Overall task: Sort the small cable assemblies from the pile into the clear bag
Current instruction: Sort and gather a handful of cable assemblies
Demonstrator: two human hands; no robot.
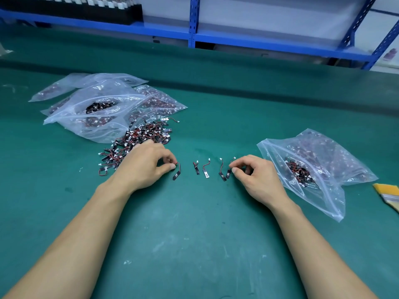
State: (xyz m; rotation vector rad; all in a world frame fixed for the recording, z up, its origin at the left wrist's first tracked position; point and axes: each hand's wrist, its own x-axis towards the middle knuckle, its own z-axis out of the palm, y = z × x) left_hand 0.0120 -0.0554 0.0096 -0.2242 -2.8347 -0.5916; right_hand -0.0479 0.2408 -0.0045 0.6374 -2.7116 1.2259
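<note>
Pinching one cable assembly (pixel 176 172) just beside the pile (pixel 138 143) with the left hand (pixel 146 162) and a second assembly (pixel 228 173) with the right hand (pixel 252 175), fingers (pixel 171 167) clamped on each, the person should probably gather the row (pixel 205 172) on the tabletop (pixel 194 234) together before reaching for the clear bag (pixel 319 152) lying open nearby.

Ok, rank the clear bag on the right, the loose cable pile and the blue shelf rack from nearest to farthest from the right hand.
1. Clear bag, just right of the right hand.
2. Cable pile, to the left, behind the left hand.
3. Blue shelf rack, at the far back.
</note>
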